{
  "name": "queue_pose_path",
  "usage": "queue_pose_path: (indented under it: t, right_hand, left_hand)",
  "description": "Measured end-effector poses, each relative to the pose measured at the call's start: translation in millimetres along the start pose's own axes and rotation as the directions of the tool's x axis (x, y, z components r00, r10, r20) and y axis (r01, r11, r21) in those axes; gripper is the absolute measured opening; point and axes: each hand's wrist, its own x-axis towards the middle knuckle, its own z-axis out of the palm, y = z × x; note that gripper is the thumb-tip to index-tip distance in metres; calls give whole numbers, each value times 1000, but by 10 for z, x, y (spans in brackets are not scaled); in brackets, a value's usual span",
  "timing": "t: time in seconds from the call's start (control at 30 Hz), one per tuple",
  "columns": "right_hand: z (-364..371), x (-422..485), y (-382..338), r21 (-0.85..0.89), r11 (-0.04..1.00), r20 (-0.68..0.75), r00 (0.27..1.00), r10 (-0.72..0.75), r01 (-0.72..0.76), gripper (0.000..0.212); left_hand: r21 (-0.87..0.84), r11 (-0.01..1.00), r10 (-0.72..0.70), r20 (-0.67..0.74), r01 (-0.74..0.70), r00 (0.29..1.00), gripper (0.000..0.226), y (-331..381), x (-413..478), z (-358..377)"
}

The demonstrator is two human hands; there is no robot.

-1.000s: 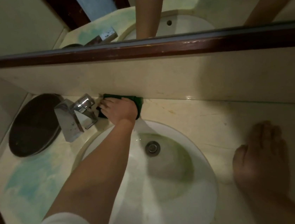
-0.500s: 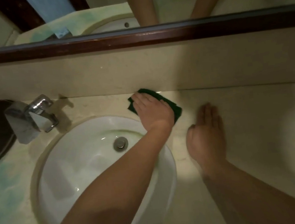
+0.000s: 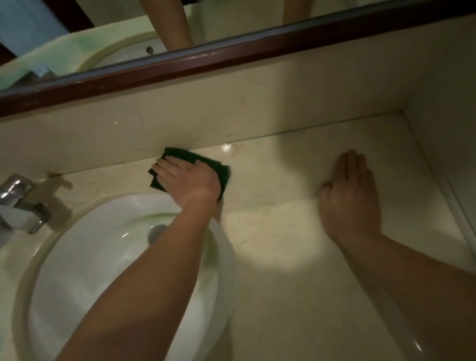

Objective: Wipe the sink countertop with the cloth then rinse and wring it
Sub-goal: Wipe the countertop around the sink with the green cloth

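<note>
A dark green cloth [image 3: 221, 167] lies flat on the pale stone countertop [image 3: 281, 234], close to the backsplash and just behind the sink's right rim. My left hand [image 3: 189, 180] presses down on the cloth with straight fingers, covering most of it. The arm reaches across the white round sink [image 3: 93, 271]. My right hand [image 3: 348, 200] rests flat on the countertop to the right, fingers together and pointing away from me, holding nothing.
A chrome faucet [image 3: 11, 203] stands at the far left behind the sink. A beige backsplash [image 3: 252, 104] runs under the dark wooden mirror frame [image 3: 216, 55]. A side wall [image 3: 467, 169] closes the counter on the right.
My left hand has slid the cloth to the right along the backsplash, from beside the faucet to past the sink's rim. The view has swung right. My right hand still lies flat on the counter.
</note>
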Motion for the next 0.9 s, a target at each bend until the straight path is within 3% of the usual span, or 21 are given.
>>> queue_pose_path:
  t: [0.27,0.4,0.53,0.63,0.77,0.83,0.9]
  right_hand:
    - [44,41,52,-34,999,45,999,-6,8,68]
    - [84,75,93,12,1000,27,1000,-4,3,67]
    - [75,61,156,47,998,42,998,-48,46,69]
    - [65,63,164,83,996,24,999,-31,29,61]
    - [4,40,114,54,998,30,999,-15,13,63]
    - [-34,33,101,35,999,30,999,-11,10,66]
    - [-52,32,86,27,1000,33,999,-8,7,66]
  left_hand:
    - [-127,989,96,138,-79,986,71,1277,-665,50]
    - [-134,985,132,139,-113,981,72,1597,-907,92]
    - [-116,954,290,121,-277,949,75,1719,-1106,180]
    - [-77,905,425,102,-419,899,74,1667,-1133,207]
    - [-36,717,697,30,-696,717,69,1033,-953,217]
    - [-18,740,670,-60,-672,740,70,620,-790,215]
    - [4,849,525,-127,-529,842,73,277,-611,190]
